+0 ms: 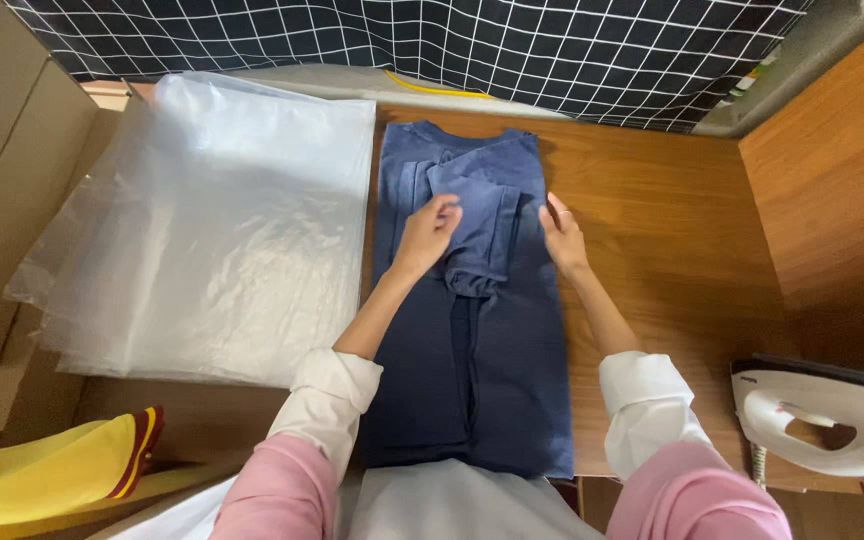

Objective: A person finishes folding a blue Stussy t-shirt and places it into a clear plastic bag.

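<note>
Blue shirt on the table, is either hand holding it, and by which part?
Neither hand grips it: the left hand presses on a folded sleeve of the blue shirt, and the right hand rests flat at its right edge.

A dark blue cotton shirt (472,330) folded into a long narrow strip lies flat under both hands — sleeves tucked inward beneath the left fingers, its right edge under the right palm.
</note>
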